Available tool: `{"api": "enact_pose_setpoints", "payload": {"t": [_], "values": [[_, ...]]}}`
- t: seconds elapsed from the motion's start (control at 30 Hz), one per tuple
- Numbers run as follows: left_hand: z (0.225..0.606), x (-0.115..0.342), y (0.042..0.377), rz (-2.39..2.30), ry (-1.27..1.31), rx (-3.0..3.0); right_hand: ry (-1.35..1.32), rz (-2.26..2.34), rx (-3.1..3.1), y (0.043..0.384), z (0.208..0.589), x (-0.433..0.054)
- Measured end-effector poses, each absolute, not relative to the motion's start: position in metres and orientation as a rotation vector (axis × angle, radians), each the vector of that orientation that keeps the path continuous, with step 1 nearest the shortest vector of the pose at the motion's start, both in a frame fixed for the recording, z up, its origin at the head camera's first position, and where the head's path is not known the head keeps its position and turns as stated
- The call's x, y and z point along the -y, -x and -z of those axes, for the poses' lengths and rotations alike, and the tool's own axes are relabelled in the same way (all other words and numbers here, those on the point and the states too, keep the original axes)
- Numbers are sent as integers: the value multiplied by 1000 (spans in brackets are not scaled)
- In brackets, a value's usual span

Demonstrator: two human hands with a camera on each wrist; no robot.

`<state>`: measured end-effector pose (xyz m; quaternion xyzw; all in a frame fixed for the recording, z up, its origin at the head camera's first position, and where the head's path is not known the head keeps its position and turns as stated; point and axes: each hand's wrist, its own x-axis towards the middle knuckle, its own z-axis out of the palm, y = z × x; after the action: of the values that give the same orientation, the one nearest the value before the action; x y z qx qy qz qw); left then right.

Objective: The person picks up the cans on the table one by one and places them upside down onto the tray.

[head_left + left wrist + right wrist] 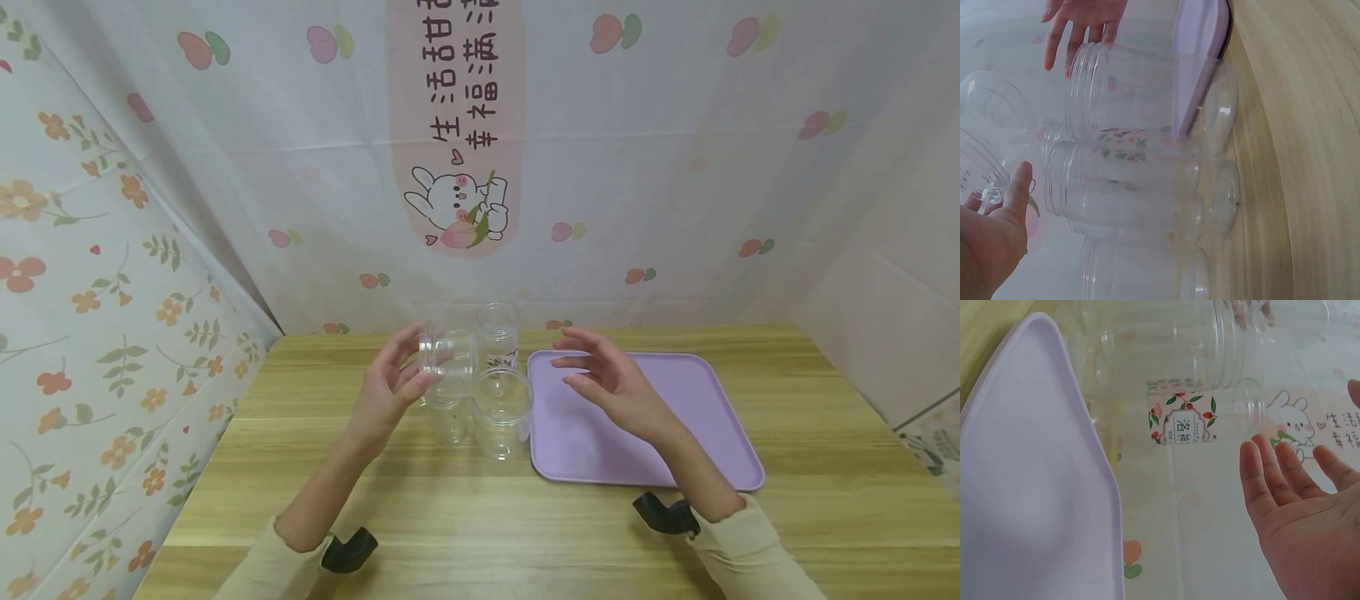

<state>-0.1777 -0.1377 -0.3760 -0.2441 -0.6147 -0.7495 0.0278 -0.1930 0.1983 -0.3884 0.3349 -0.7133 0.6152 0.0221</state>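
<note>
My left hand [380,398] grips a clear plastic jar [456,360] by its threaded mouth end, its fingers and thumb curled round it. The jar lies tipped on its side in the air, mouth toward the left palm. Just below and right of it stands a wide clear jar [501,429] upright on the table. A narrower clear jar [450,427] stands partly hidden beneath the held one. Farther back rises a tall clear jar with a printed label [1182,419]. My right hand [613,390] hovers over the purple tray with loosely bent fingers, holding nothing.
The purple tray [637,454] lies on the wooden table [465,533], right beside the jars. A printed cloth [660,192] hangs behind the table's back edge, and a flowered cloth [112,333] hangs along the left. Dark straps [349,552] sit at both wrists.
</note>
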Motion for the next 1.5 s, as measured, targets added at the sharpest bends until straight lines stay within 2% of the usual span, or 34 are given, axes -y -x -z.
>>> {"api": "enact_pose_setpoints", "payload": {"t": [1.5], "values": [[379, 108, 179, 2348, 782, 1915, -1101, -2043, 2172, 193, 384, -174]]}}
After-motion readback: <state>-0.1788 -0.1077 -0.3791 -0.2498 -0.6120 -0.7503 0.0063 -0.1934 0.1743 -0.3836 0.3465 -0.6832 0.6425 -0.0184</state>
